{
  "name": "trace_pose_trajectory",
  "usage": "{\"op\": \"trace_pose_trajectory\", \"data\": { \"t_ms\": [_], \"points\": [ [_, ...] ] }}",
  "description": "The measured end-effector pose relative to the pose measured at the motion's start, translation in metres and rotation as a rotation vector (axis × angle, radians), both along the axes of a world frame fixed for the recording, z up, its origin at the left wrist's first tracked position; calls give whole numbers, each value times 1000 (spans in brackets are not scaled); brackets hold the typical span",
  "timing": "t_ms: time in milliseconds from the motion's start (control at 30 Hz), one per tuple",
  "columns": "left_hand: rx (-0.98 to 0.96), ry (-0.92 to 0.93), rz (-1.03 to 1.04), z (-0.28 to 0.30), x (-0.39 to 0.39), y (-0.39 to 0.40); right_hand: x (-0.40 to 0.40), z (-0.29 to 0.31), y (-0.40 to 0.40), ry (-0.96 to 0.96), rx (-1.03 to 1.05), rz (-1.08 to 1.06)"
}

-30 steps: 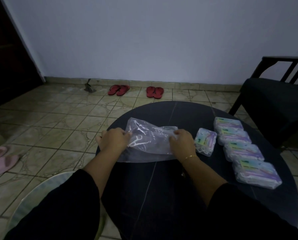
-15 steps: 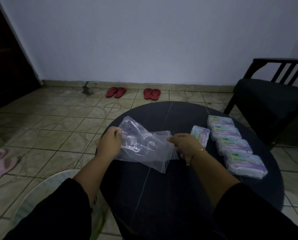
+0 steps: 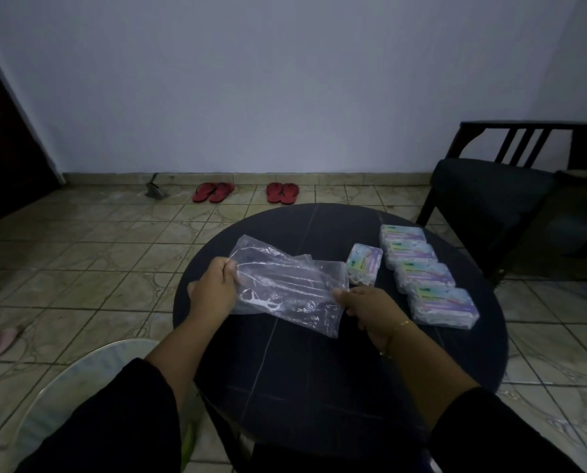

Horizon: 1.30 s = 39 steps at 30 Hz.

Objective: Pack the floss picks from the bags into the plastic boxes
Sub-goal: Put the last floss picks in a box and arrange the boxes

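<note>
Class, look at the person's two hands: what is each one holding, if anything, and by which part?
Both hold the clear plastic bag: the left hand grips its left edge, the right hand pinches its right edge.

We see a dark round table (image 3: 319,370). On its right lie five packed plastic boxes (image 3: 418,271).

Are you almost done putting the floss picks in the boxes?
Nearly, it seems. Four filled plastic boxes sit in a row on the round table, with a fifth box beside them. The left hand and right hand hold the clear bag by its ends. Only one floss pick shows inside, so that one is left to pack.
</note>
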<state>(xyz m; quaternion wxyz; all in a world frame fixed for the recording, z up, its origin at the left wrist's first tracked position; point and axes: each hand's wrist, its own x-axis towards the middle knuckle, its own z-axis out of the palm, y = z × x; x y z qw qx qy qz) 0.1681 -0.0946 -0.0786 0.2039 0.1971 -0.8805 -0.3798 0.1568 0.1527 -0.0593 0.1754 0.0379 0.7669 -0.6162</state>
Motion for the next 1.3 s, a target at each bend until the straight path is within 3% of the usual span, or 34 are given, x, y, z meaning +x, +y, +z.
{"op": "trace_pose_trajectory", "data": {
  "t_ms": [233,500,833,1033,1300],
  "points": [
    [32,108,-159,29,-8,10,4,-8,17,-18,-216,15],
    [-154,185,-288,69,-10,26,7,-15,30,-47,-406,-117],
    [-335,268,-361,96,-10,39,1,-25,32,26,-359,-51],
    [-294,284,-338,95,-12,41,0,-28,32,59,-316,1],
    [-200,297,-317,86,-12,38,3,-26,30,196,-106,68]
  ]
}}
